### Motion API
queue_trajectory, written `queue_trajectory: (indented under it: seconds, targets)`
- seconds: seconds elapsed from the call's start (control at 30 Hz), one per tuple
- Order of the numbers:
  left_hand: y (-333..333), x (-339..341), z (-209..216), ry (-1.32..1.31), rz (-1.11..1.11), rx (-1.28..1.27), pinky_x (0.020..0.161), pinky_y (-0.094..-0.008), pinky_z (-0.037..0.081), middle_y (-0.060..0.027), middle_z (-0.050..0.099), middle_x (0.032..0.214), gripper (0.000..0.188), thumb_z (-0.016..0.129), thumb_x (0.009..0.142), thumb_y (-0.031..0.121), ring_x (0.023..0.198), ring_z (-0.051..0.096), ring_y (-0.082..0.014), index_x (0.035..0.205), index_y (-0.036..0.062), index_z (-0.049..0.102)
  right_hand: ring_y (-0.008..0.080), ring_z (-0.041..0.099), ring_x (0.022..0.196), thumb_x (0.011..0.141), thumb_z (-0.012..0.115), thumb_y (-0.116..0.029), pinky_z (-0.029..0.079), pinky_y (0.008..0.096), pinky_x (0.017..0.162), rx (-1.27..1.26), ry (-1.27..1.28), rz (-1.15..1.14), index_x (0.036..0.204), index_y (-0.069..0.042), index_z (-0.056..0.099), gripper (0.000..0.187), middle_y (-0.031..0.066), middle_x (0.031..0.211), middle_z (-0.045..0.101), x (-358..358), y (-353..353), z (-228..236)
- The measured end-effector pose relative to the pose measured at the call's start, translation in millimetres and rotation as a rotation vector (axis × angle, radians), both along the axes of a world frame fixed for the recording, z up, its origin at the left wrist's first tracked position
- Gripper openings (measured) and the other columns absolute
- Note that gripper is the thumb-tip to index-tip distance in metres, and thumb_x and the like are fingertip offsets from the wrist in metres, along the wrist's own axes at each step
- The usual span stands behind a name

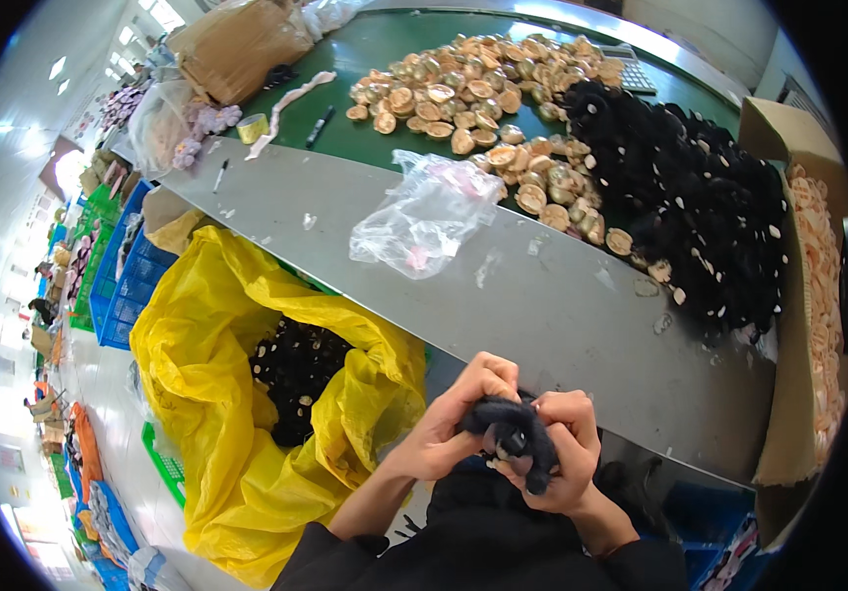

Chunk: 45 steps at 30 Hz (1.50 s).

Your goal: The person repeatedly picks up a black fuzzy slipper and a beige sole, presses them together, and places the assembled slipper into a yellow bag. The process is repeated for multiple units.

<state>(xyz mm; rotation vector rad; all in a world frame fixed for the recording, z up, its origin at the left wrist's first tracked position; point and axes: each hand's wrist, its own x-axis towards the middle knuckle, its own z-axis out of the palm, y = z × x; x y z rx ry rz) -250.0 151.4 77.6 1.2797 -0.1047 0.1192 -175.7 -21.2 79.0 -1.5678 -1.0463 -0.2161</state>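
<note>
Close in front of my body, both hands grip one small black plush piece. My left hand (454,424) pinches its left side, and the fingers of my right hand (567,448) are closed around the right side. The black plush piece (532,433) is furry, with a smooth, shiny dark part showing between my hands. Part of it is hidden by my fingers. To the left of my hands stands a yellow plastic bag (217,394), open at the top, with black furry pieces (291,379) dotted with pale bits inside.
Across the grey metal bench (562,325) lies a clear plastic bag (429,217). Beyond are gold-beige shell-shaped pieces (473,84) and a black plush heap (700,197). A cardboard box (783,394) of peach-coloured parts bounds the right. Blue crates (133,286) stand at left.
</note>
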Motion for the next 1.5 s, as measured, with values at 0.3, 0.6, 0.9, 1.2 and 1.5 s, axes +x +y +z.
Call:
queue_trajectory:
  seconds: [0.3, 0.6, 0.9, 1.2, 1.5]
  targets:
    - [-16, -6, -10, -0.118, 0.256, 0.032, 0.083, -0.0301, 0.042, -0.0047, 0.043, 0.096, 0.029, 0.078, 0.087, 0.025, 0.090, 0.047, -0.0169, 0.088, 0.0075, 0.055, 0.0267, 0.052, 0.063, 0.064, 0.072, -0.001, 0.045, 0.0325, 0.054, 0.170, 0.006, 0.076, 0.079, 0.005, 0.061, 0.020, 0.0158, 0.091, 0.057, 1, 13, -3]
    - [-29, -7, 0, -0.137, 0.511, 0.422, 0.082, -0.0319, 0.043, -0.0076, 0.053, 0.098, 0.020, 0.072, 0.078, 0.004, 0.093, 0.052, -0.0200, 0.087, 0.0069, 0.054, 0.0181, 0.055, 0.059, 0.061, 0.078, 0.001, 0.045, 0.0264, 0.049, 0.187, -0.039, -0.139, 0.079, 0.000, 0.064, 0.023, 0.0119, 0.089, 0.058, 6, 15, 0]
    - [-49, -4, -20, -0.192, 0.909, 0.759, 0.067, -0.0339, 0.043, -0.0096, 0.055, 0.088, 0.040, 0.080, 0.073, 0.036, 0.076, 0.052, -0.0230, 0.081, 0.0051, 0.056, 0.0242, 0.063, 0.078, 0.063, 0.083, -0.008, 0.053, 0.0312, 0.064, 0.129, 0.041, -0.237, 0.089, -0.002, 0.068, 0.031, 0.0119, 0.095, 0.060, -11, 14, -6]
    - [-51, 18, -21, -0.051, 0.643, 0.325, 0.089, -0.0328, 0.047, -0.0098, 0.057, 0.104, 0.049, 0.077, 0.079, 0.041, 0.096, 0.059, -0.0215, 0.104, 0.0037, 0.058, 0.0326, 0.063, 0.087, 0.081, 0.073, -0.021, 0.056, 0.0378, 0.071, 0.117, 0.128, -0.149, 0.102, -0.002, 0.067, 0.029, 0.0201, 0.107, 0.058, -5, 1, -31]
    - [-59, 23, 0, 0.137, 0.484, -0.123, 0.092, -0.0340, 0.053, -0.0170, 0.067, 0.107, 0.056, 0.065, 0.094, 0.034, 0.098, 0.065, -0.0225, 0.130, -0.0068, 0.051, 0.0235, 0.064, 0.103, 0.074, 0.074, -0.011, 0.054, 0.0447, 0.095, -0.036, -0.304, -0.321, 0.089, -0.021, 0.077, 0.018, 0.0042, 0.110, 0.064, 7, -3, -44]
